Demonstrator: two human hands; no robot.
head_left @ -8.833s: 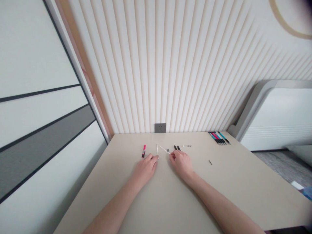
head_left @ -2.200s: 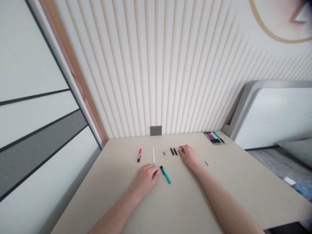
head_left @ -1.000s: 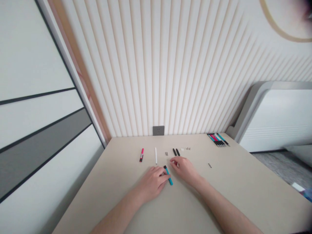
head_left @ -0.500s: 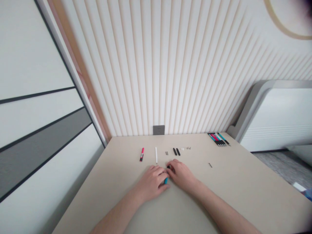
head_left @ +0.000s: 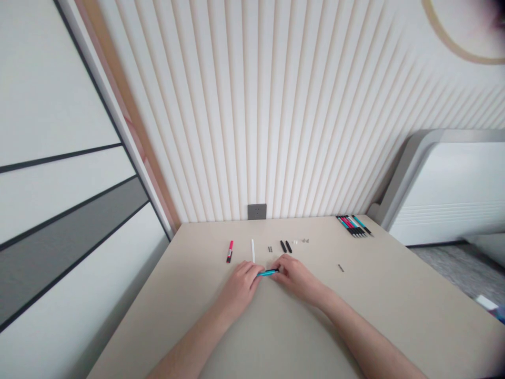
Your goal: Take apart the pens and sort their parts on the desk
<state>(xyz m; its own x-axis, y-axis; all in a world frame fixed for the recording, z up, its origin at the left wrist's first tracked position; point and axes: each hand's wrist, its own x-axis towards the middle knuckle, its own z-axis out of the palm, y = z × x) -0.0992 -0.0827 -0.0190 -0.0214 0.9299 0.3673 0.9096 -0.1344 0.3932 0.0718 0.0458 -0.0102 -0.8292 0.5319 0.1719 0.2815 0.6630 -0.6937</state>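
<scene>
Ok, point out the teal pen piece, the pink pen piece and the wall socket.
Teal pen piece (head_left: 268, 272): head view, middle of its exposed length.
Pink pen piece (head_left: 230, 251): head view, about halfway along it.
Wall socket (head_left: 257, 211): head view, centre of its dark faceplate.

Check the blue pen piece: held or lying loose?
Held: the blue pen piece spans both hands, one end in the left hand, the other in the right hand.
</scene>
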